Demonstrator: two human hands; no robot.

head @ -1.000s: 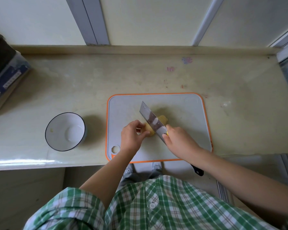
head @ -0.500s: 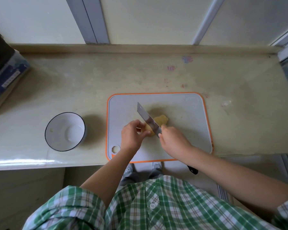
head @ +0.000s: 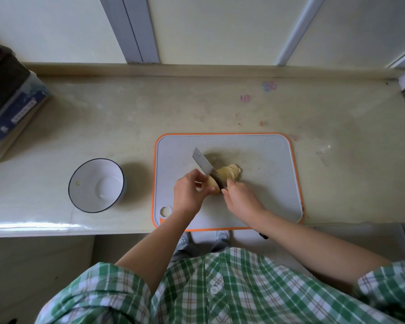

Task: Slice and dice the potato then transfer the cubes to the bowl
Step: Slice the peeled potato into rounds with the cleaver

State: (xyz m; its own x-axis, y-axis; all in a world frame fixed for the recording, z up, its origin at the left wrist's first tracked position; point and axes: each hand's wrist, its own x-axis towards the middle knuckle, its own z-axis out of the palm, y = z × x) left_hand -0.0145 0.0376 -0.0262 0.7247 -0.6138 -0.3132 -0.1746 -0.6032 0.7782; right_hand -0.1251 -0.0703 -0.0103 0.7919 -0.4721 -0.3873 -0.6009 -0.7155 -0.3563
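Counter (head: 220, 108) carries everything. Board (head: 267, 195) sits at its near edge, right of centre. Bowl (head: 87, 183) stands left of the board, apart from it, with no cubes inside.

Left hand (head: 187, 195) has its fingers curled round the uncut end of the potato, pinning it to the board. Right hand (head: 240, 197) is wrapped tight round the knife handle.

Knife (head: 202, 161) blade slants across the potato, edge down in it, just beside the left fingertips. Potato (head: 228, 173) lies mid-board, with cut rounds leaning together right of the blade and a short stub left of it under the left hand.

Step, by my read: slicing into rounds, mostly done. Dicing and transfer not yet begun.

Next move likely calls for lifting the blade, stepping it a little toward the left hand and tucking those fingers back. The shrinking stub could roll or slip.
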